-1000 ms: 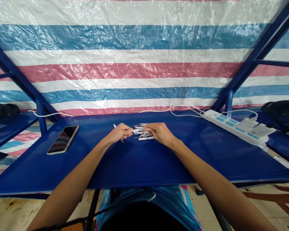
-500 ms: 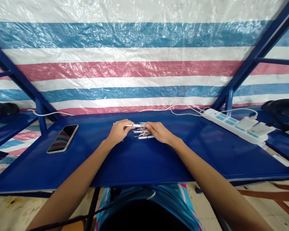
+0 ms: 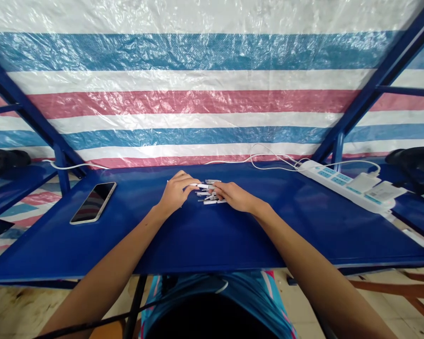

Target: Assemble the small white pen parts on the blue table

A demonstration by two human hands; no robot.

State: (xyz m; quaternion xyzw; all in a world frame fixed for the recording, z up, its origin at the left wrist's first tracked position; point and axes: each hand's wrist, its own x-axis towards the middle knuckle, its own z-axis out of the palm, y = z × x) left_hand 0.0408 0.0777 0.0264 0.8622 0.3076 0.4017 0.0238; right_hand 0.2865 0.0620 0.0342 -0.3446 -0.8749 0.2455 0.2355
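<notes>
A slim white pen (image 3: 203,186) is held level just above the middle of the blue table. My left hand (image 3: 178,192) pinches its left end between thumb and fingers. My right hand (image 3: 235,195) has its fingers closed at the pen's right end; its fingertips are partly hidden. Below and behind lie several more white and grey pens (image 3: 212,202) in a loose pile, some of them covered by my right hand. The pens are too small to show fine detail.
A phone (image 3: 93,202) lies face up on the table (image 3: 212,240) at left. On the right is a white power strip (image 3: 346,185) with plugged-in adapters and a white cable (image 3: 268,167). Blue metal posts (image 3: 358,89) and a striped plastic sheet (image 3: 198,101) stand behind.
The pen has tilted slightly, its right end now lower. My right-hand fingers have shifted a little down from its end, while my left hand has moved slightly right.
</notes>
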